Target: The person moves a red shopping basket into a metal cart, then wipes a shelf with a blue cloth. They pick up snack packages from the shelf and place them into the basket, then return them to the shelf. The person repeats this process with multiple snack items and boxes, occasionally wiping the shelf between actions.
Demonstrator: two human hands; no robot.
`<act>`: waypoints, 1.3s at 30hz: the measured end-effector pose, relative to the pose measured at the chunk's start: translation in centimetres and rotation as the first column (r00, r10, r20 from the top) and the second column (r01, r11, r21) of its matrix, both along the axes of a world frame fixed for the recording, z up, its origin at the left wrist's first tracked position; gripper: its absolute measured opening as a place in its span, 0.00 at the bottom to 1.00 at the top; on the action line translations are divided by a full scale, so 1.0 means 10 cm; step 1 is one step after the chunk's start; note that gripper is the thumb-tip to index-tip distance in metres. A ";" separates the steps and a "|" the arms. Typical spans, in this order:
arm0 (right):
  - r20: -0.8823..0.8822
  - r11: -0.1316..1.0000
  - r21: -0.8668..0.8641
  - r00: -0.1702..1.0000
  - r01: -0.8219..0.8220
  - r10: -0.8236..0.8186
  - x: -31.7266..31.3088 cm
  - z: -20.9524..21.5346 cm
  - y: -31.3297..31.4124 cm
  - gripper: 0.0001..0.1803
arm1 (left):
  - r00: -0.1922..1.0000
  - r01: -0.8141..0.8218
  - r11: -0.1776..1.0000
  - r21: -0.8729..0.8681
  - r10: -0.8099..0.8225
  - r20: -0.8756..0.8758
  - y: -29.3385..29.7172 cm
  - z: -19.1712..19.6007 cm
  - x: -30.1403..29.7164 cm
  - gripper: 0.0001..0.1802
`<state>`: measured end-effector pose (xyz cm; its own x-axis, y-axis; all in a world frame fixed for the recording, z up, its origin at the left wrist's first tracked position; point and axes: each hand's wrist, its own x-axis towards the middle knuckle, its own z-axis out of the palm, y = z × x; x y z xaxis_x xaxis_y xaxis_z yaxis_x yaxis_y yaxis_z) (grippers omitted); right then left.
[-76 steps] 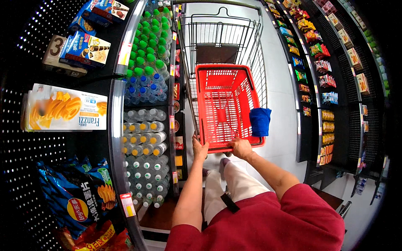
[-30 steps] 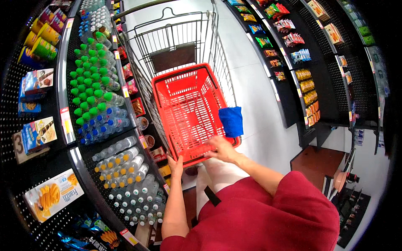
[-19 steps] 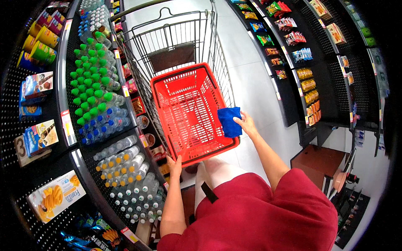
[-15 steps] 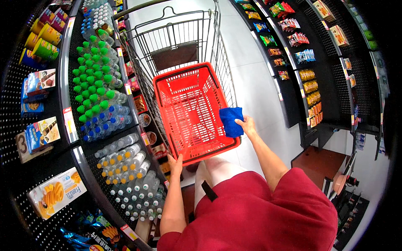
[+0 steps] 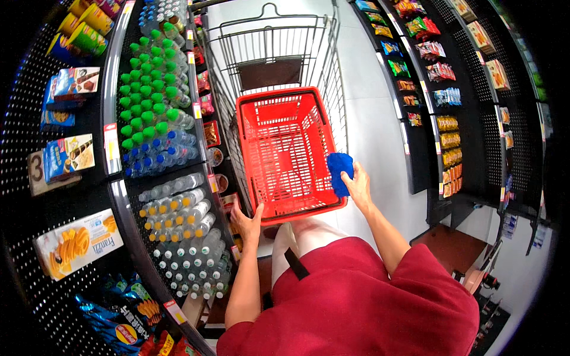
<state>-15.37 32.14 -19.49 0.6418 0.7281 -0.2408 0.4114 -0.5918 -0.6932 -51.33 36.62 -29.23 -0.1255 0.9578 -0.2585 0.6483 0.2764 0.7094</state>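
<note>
A red plastic shopping basket (image 5: pixel 289 196) sits in front of me at the near end of a metal shopping cart (image 5: pixel 270 32), and its inside holds nothing. At the basket's near left corner, my left hand (image 5: pixel 246 222) grips the rim, the thumb over the near edge. My right hand (image 5: pixel 358 185) pinches a folded blue cloth (image 5: pixel 339 169) against the basket's right rim, close to the near right corner. The thumb lies on top of the cloth; the fingers underneath are partly hidden.
Shelves of bottles with green caps (image 5: pixel 145 101), orange-capped bottles (image 5: pixel 178 216) and boxed biscuits (image 5: pixel 77 243) stand close on my left. Across the pale floor (image 5: pixel 368 107), another rack holds snack packets (image 5: pixel 448 139). A brown table (image 5: pixel 454 246) stands at the right.
My right hand has slid the blue cloth slightly toward the rim, and the cloth looks narrower and more bunched. My left hand stays at the near left corner. The whole view has shifted a little.
</note>
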 end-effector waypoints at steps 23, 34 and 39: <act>-0.482 0.846 -0.108 0.771 -0.523 0.415 -1.84 -0.62 0.52 0.24 | 0.796 -0.189 0.870 -0.456 0.407 0.447 -0.13 0.09 -0.48 0.37; -0.041 0.422 0.087 0.420 -0.902 0.906 -2.16 -0.22 0.63 0.27 | 0.955 -0.216 0.968 -0.124 0.236 0.178 -0.69 0.30 -0.43 0.26; 0.047 0.272 0.101 0.278 -0.957 0.960 -2.25 -0.60 0.47 0.20 | 0.954 -0.263 0.965 0.003 0.259 0.150 -0.87 1.16 -0.59 0.22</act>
<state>-37.83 36.83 -25.44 -0.5389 0.8314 -0.1354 0.6219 0.2843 -0.7296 -57.20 27.91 -17.59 -0.3341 0.9025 -0.2718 0.4438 0.4050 0.7994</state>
